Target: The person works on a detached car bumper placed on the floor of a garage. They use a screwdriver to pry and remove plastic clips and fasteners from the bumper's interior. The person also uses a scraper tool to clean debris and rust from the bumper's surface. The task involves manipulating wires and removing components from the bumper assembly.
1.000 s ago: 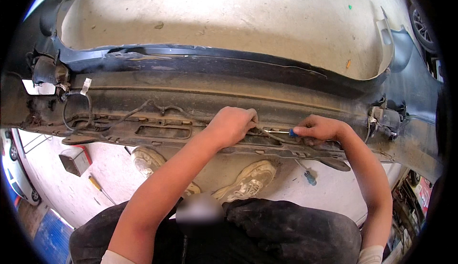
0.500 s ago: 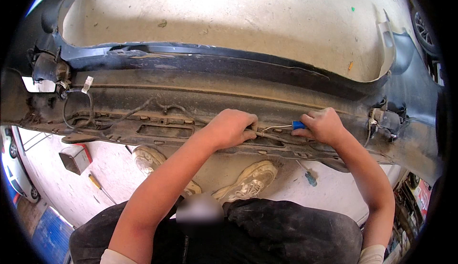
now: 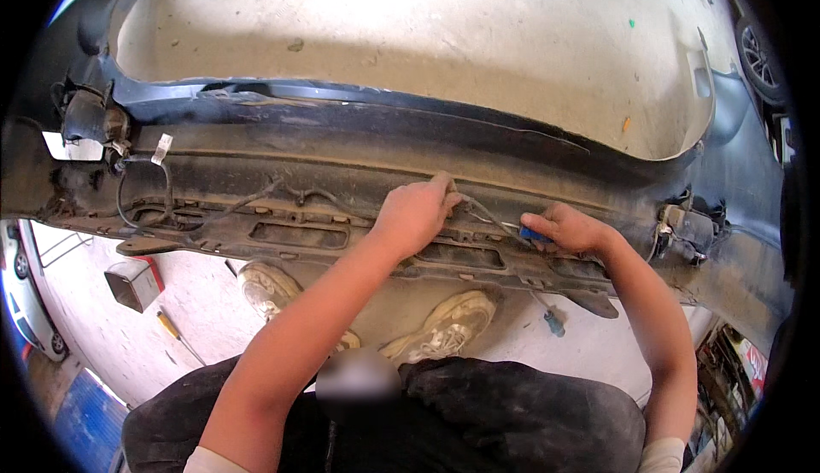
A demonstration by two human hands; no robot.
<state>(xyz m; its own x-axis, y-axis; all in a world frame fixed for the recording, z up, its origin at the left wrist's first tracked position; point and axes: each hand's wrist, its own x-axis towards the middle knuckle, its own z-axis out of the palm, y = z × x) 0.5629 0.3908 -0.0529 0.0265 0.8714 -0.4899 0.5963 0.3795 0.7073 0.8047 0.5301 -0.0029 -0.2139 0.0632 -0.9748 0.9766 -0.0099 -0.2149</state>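
Observation:
A dirty car bumper point(image 3: 376, 152) lies with its inner side up across the floor before me. A dark wiring harness point(image 3: 316, 193) runs along it. My left hand point(image 3: 416, 215) is closed on the harness near the middle of the bumper, with the cable raised a little between my hands. In my right hand point(image 3: 571, 229) is the blue handle point(image 3: 535, 235) of a tool with a thin metal shaft, which lies along the cable; its tip is hard to make out near my left fingers.
Round lamp-like units sit at the bumper's left point(image 3: 92, 118) and right point(image 3: 688, 227). On the floor are a square metal tin point(image 3: 134, 286), a yellow-handled screwdriver point(image 3: 169, 326) and a teal-handled screwdriver point(image 3: 554, 321). My shoes point(image 3: 448, 323) stand just behind the bumper.
My left hand has moved up and slightly left, lifting the cable away from the bumper's slotted strip. My right hand has lowered slightly, and the tool's handle has turned.

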